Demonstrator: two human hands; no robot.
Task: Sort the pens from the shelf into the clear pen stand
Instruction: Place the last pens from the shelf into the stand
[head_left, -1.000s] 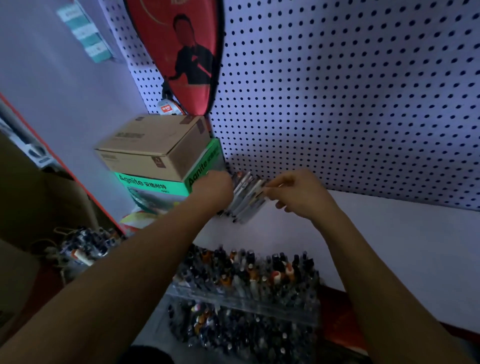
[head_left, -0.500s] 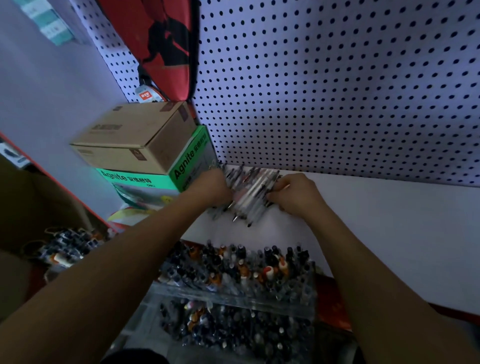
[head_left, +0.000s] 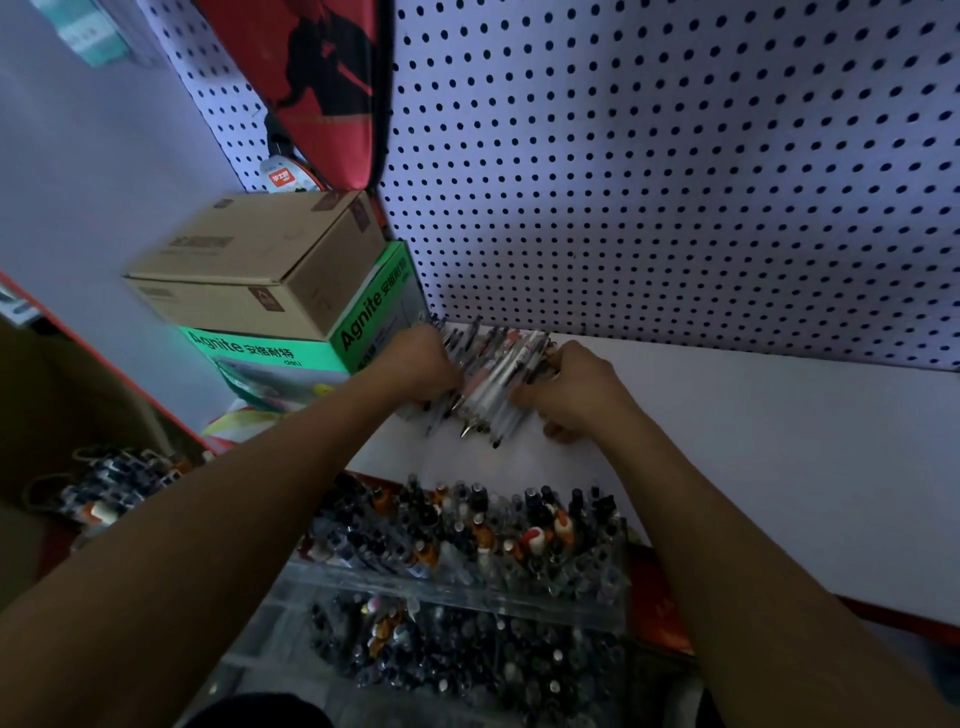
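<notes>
Your left hand (head_left: 422, 364) and right hand (head_left: 566, 387) close in on the heap of pens (head_left: 488, 379) from either side, fingers curled against it, so the loose barrels are squeezed into one bundle between your palms and cannot roll away across the white shelf (head_left: 753, 441). The pens lie roughly parallel, tips pointing back toward you and just past your knuckles. That alignment probably makes them easier to lift together and drop point-first into a slot. Whether the bundle is resting on the shelf or already slightly raised, I cannot tell.

The heap sits in the far corner, just beyond your left hand where the green Agnite box (head_left: 322, 348) meets the pegboard (head_left: 675, 182). The box and back wall seem to have served as stops that kept the pens from spreading. A brown cardboard box (head_left: 260, 265) is stacked on the green one.

The clear pen stand (head_left: 467, 587) stands nearer to you than both hands, below your forearms at the shelf's front edge. Its compartments are already crowded with upright pens, so you will likely need to find free slots before you lower this handful.
</notes>
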